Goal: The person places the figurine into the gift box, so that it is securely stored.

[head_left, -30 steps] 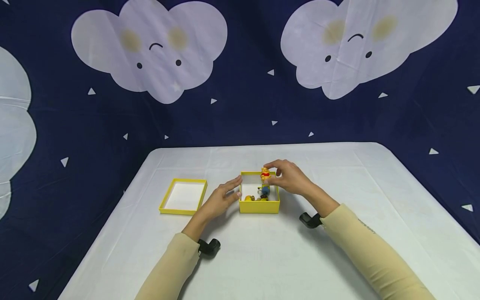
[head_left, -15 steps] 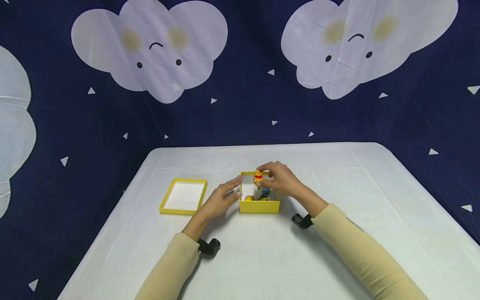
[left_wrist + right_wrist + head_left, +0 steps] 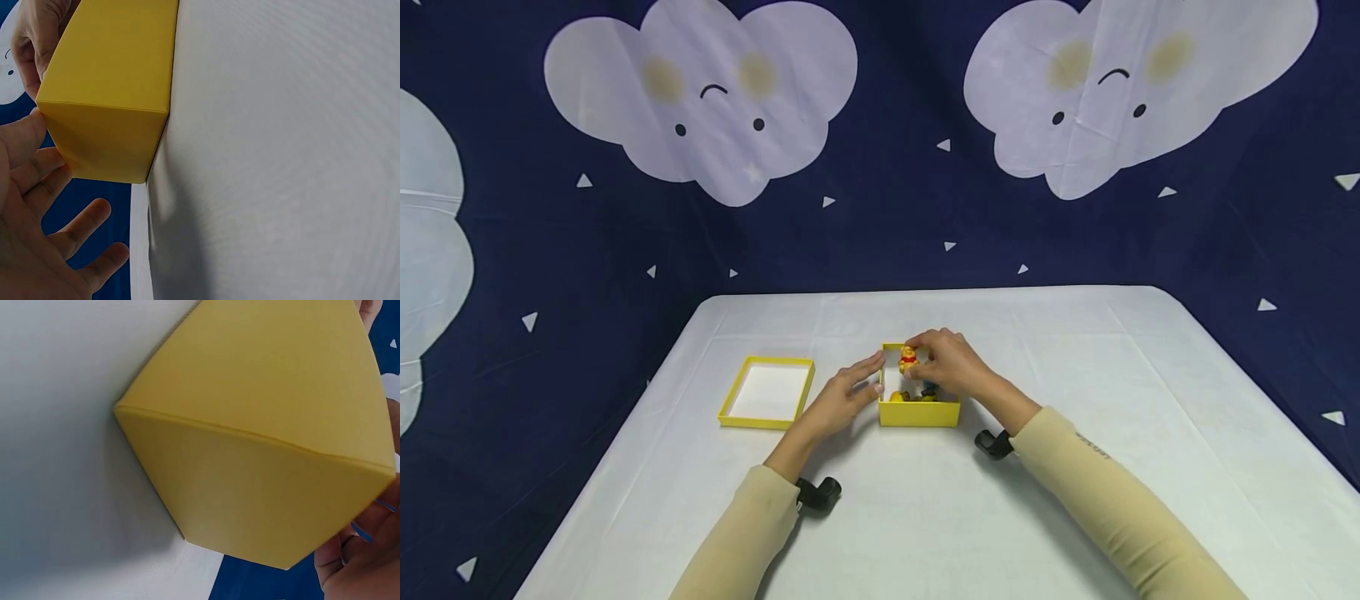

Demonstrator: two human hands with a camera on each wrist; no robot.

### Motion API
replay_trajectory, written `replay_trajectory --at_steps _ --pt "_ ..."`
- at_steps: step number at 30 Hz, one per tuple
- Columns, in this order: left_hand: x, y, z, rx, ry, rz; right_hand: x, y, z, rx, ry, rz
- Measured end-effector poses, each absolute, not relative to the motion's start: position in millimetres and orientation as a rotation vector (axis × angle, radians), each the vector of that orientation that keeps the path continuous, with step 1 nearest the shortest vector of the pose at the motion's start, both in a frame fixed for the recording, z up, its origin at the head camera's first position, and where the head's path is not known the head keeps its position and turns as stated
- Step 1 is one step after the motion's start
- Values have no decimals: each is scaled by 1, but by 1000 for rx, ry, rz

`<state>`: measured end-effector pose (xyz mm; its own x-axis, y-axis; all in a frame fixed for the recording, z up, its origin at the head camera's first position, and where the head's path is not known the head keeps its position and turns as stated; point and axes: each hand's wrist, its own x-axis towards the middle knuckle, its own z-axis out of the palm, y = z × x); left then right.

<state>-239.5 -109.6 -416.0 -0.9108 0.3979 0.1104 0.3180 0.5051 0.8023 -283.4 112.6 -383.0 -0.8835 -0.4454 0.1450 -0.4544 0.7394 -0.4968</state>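
A yellow box [image 3: 919,414] with a white inside stands uncovered on the table. Over its left half, my right hand [image 3: 953,363] pinches a small Winnie-the-Pooh figurine [image 3: 907,360], yellow with a red shirt, between thumb and fingers. Inside, near the front wall, lie a yellow toy figure [image 3: 898,397] and a dark-and-yellow toy figure [image 3: 928,393], both partly hidden. With fingers spread and fairly straight, my left hand [image 3: 842,398] touches the box's left side. In the left wrist view its fingertips meet the edge of the box [image 3: 106,62]. The right wrist view shows mostly the box's outer walls [image 3: 250,437].
Left of the box lies a shallow yellow-rimmed box lid [image 3: 802,398], white side up. Both wear black wrist cameras [image 3: 820,495] under beige sleeves. A white cloth covers the table [image 3: 925,517], and a dark blue cloud-print curtain [image 3: 895,242] hangs behind it.
My right hand has moved left and slightly down with the Pooh figurine, from the box's right side to its left half. The left hand has stayed in place.
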Motion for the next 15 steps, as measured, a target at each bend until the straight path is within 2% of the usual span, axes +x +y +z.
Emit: replay_trajectory --at_steps 15 --pt "-239 -110 -416 642 2646 1370 -285 105 -389 799 -2946 770"
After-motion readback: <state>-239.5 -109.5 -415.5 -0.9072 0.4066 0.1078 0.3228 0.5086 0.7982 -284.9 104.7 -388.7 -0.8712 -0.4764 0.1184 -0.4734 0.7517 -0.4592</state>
